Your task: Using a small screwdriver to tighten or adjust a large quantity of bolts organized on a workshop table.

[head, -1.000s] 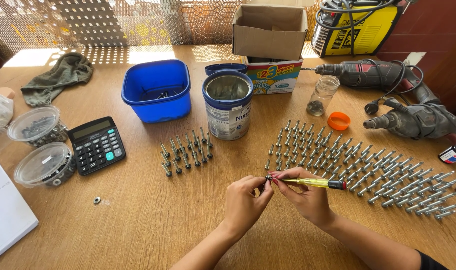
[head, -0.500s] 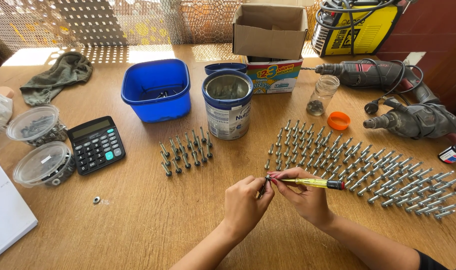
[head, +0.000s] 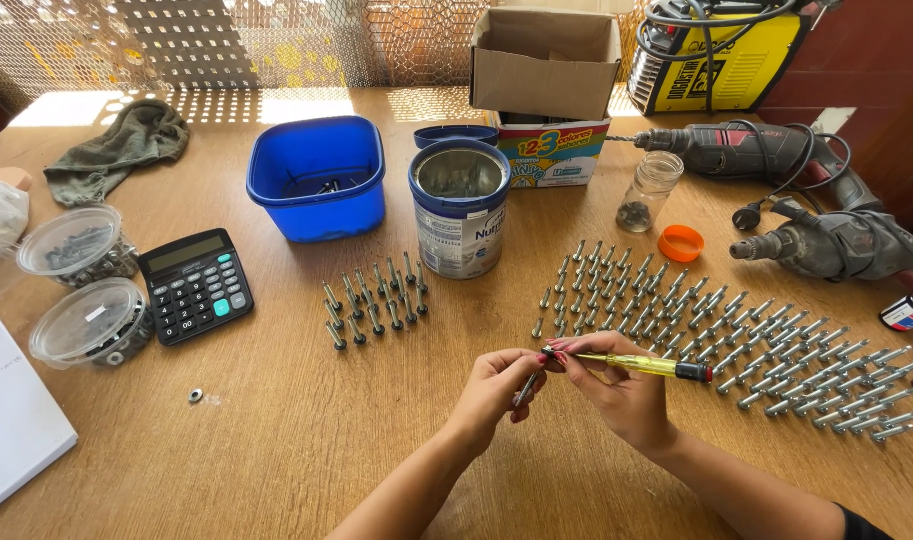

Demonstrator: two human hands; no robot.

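1. Left hand (head: 491,385) is pinched shut on a single bolt (head: 526,388), held upright-to-slanted just above the wooden table (head: 276,440). Judgement: the grip steadies the bolt so its head faces the tool.
2. Right hand (head: 616,390) is closed around a yellow screwdriver (head: 641,365), which lies nearly level, dark cap end pointing right, tip meeting the bolt's top at the left hand's fingertips. Judgement: the level hold lines the tip up with the bolt head.
3. The bolt sits between both hands, near the front middle of the table, just below the big layout of bolts. It looks grey, metallic, short; its thread and any nut are too small to tell.
4. A large spread of bolts (head: 736,325) lies in slanted rows to the right; a small batch of bolts (head: 374,300) lies to the left. Judgement: the rows keep pieces sorted and countable.
5. Nearby: blue tub (head: 316,180), open tin can (head: 460,210), glass jar (head: 648,190) with its orange lid (head: 681,243) off, calculator (head: 196,285), two clear lidded tubs (head: 81,290), a loose nut (head: 195,395).
6. Far edge: cardboard box (head: 544,50), two power drills (head: 786,195), grey rag (head: 121,145).
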